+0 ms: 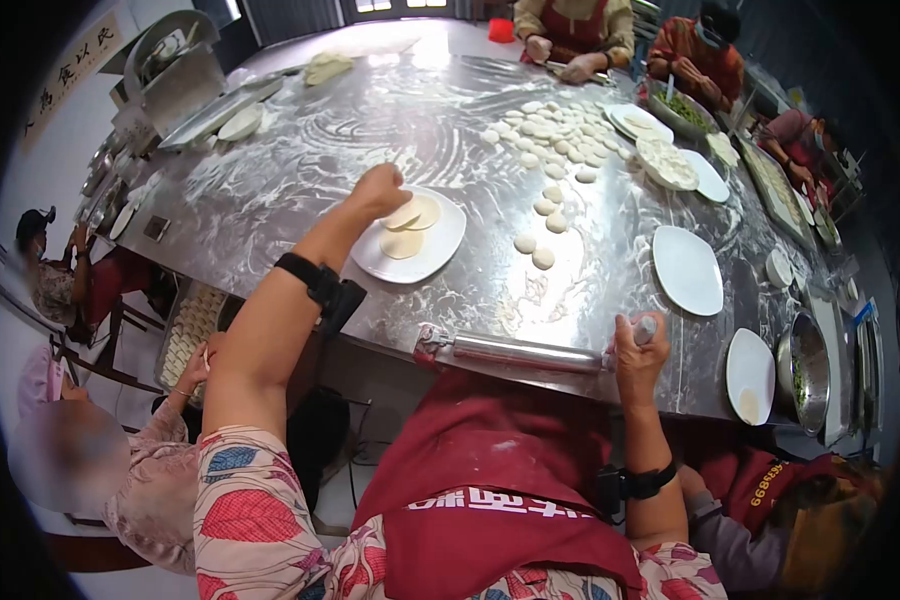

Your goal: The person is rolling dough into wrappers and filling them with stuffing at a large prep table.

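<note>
the single view comes from the head of the person and looks forward and steeply down, over the metal table (420,120). the lens is very wide, so straight edges are bending and the corners are dark. nearest to the camera, at the bottom, are the patterned sleeves (255,500) and red apron (470,430); the left hand (378,192) and right hand (640,355) are farther, and the curtains (295,20) are far, at the top.
</note>
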Demonstrator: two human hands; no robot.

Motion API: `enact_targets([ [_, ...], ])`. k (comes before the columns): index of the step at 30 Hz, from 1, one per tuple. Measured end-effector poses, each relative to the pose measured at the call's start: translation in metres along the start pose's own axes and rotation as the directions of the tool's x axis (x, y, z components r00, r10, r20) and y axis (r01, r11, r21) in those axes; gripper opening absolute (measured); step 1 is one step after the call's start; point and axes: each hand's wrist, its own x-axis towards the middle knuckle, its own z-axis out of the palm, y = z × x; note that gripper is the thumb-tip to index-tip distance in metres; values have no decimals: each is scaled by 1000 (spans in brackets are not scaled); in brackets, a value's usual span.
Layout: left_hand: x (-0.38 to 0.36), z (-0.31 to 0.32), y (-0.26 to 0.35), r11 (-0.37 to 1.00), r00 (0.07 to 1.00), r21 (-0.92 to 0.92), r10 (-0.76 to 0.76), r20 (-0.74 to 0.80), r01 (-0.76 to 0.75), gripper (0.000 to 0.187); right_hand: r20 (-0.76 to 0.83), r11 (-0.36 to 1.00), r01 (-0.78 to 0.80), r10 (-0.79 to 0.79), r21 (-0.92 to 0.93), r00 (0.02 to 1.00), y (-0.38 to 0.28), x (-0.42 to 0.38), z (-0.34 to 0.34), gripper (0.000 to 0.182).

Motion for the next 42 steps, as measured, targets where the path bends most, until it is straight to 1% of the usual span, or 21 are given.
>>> enact_targets([
  [1, 8, 4, 9, 996, 998, 84, 36, 54, -40, 31, -2, 1000, -2, 2, 5, 1000, 0, 1, 0, 19],
  [4, 17, 41, 46, 983, 984, 46, 174, 37, -175, 25, 2, 1000, 25, -25, -14, 1000, 3, 4, -1, 19],
  [6, 14, 68, 73, 954, 935, -10, 295, 196, -299, 26, 6, 1000, 16, -16, -10, 1000, 7, 5, -1, 19],
  [8, 10, 96, 96, 947, 902, -28, 314, 295, -320, 28, 6, 1000, 12, -12, -3, 1000, 6, 6, -1, 19],
  [11, 0, 125, 117, 946, 893, 36, 290, 343, -321, 30, -1, 1000, 4, -4, 9, 1000, 3, 3, -1, 20],
  [14, -10, 142, 123, 929, 928, 117, 329, 173, -351, 31, 5, 1000, 19, -19, 12, 1000, 1, 0, -2, 20],
  [15, -11, 143, 125, 929, 925, 100, 338, 173, -358, 32, 5, 1000, 8, -9, 25, 1000, 1, -1, -3, 20],
  [18, -20, 125, 130, 946, 890, -143, 323, 322, -291, 31, 14, 998, -17, 16, 61, 1000, 3, -3, -5, 19],
  [19, -28, 120, 132, 938, 893, -168, 340, 293, -302, 34, 19, 997, -22, 20, 70, 1000, 4, -5, -6, 19],
  [22, -64, 104, 147, 918, 720, -388, 325, 613, -84, 30, 29, 998, -61, 60, 30, 998, -3, -1, -6, 20],
  [24, -82, 122, 151, 889, 604, -450, 406, 685, -87, 22, 36, 999, -47, 48, -20, 998, -12, 7, -5, 20],
  [25, -90, 129, 155, 897, 639, -405, 417, 646, -176, 13, 39, 999, -13, 14, -42, 999, -17, 15, -1, 20],
  [28, -97, 138, 170, 898, 708, -348, 430, 561, -269, 13, 42, 985, 117, -113, -125, 993, -18, 39, 10, 21],
  [29, -96, 137, 172, 906, 714, -365, 400, 575, -213, 13, 45, 975, 158, -153, -155, 987, -16, 40, 10, 21],
  [32, -96, 136, 164, 928, 747, -330, 344, 569, -176, 12, 37, 992, 33, -28, -123, 999, 8, 31, 5, 21],
  [33, -97, 139, 158, 923, 780, -310, 363, 509, -227, 12, 19, 997, -62, 63, -34, 998, 5, 21, 3, 21],
  [34, -99, 136, 153, 916, 778, -332, 375, 505, -226, 11, -4, 999, -36, 36, -18, 999, 7, 14, 2, 19],
  [36, -101, 133, 153, 924, 760, -373, 301, 576, -83, 10, 21, 998, -54, 53, 24, 998, 9, 15, 1, 19],
  [38, -104, 136, 165, 935, 766, -325, 310, 563, -140, 10, 58, 998, -55, 57, -25, 997, 0, 35, 10, 19],
  [39, -101, 137, 172, 937, 772, -304, 321, 548, -174, 10, 55, 997, 23, -20, -69, 998, -3, 44, 17, 19],
  [42, -88, 140, 175, 939, 711, -298, 328, 621, -173, 13, 68, 996, -59, 64, -72, 996, 3, 48, 18, 19],
])
